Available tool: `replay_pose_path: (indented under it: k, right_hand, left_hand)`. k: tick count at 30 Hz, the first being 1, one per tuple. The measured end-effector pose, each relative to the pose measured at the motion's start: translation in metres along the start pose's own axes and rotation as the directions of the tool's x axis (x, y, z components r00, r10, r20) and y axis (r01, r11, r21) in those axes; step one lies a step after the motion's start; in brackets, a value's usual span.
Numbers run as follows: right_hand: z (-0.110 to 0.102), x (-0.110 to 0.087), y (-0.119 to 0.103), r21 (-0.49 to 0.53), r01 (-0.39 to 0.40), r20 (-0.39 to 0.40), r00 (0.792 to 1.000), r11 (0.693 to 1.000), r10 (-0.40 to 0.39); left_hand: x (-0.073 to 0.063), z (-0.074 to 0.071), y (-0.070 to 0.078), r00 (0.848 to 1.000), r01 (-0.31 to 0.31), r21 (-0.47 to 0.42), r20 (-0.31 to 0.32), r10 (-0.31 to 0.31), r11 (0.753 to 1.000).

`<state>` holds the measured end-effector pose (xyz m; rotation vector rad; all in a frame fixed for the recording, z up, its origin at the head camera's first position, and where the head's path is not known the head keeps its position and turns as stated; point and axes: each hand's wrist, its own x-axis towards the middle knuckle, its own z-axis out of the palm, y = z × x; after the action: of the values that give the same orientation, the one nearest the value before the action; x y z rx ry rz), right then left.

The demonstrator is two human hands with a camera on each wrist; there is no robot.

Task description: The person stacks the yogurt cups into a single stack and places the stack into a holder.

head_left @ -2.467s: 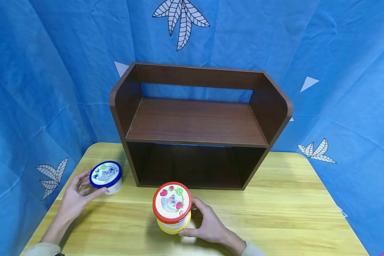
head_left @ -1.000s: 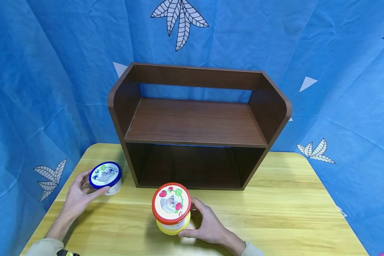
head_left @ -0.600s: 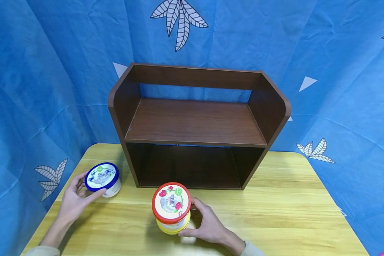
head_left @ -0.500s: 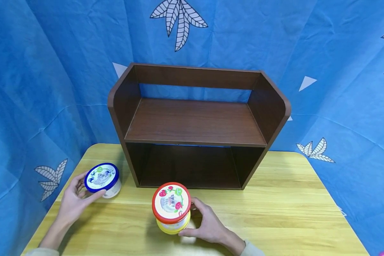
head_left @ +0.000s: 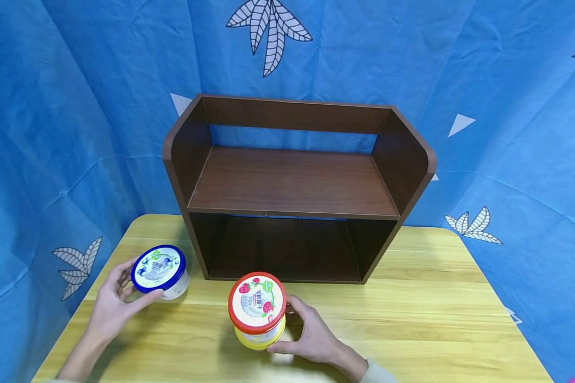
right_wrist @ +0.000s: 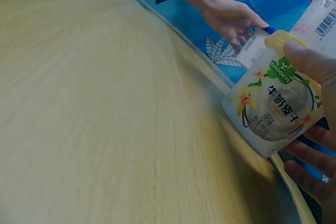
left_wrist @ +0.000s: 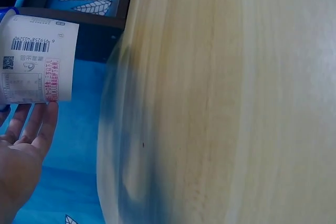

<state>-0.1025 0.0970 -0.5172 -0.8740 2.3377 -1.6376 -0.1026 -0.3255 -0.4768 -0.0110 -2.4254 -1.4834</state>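
Nearest, at the middle of one pale wood-grain surface (head_left: 412,324), the right hand (head_left: 311,338) is spread only to tub width, its thumb and fingers curled round the right side of one round white tub with a yellow lid (right_wrist: 281,98). One round white tub with a red lid (head_left: 257,300) sits on that yellow lid, making a stack of two. A little farther and to the left, the left hand (head_left: 110,308), likewise part spread, grips one round white tub with a blue lid (head_left: 158,268), the third of three tubs; the left wrist view shows its base clear of the surface. Farther still stands one dark brown wooden shelf unit (head_left: 292,181) with two levels, and behind it hangs blue cloth (head_left: 508,106) printed with leaves and triangles
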Motion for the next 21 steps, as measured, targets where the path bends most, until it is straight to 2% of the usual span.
replay_pose_path:
  k: [5,11,21]
  right_hand:
    - [0.0,0.0,-0.001,0.001,0.002,0.002,1.0,1.0,-0.002]
    - [0.0,0.0,-0.002,0.001,-0.001,0.0,1.0,1.0,0.001]
    - [0.0,0.0,-0.003,-0.001,0.004,0.0,1.0,1.0,-0.004]
  left_hand:
    - [-0.004,0.002,0.007,1.0,-0.019,-0.018,0.002,0.019,1.0]
    - [-0.006,0.002,0.012,1.0,-0.02,0.002,0.011,0.02,1.0]
    - [-0.011,0.003,0.025,0.997,-0.068,-0.024,0.017,0.069,0.997]
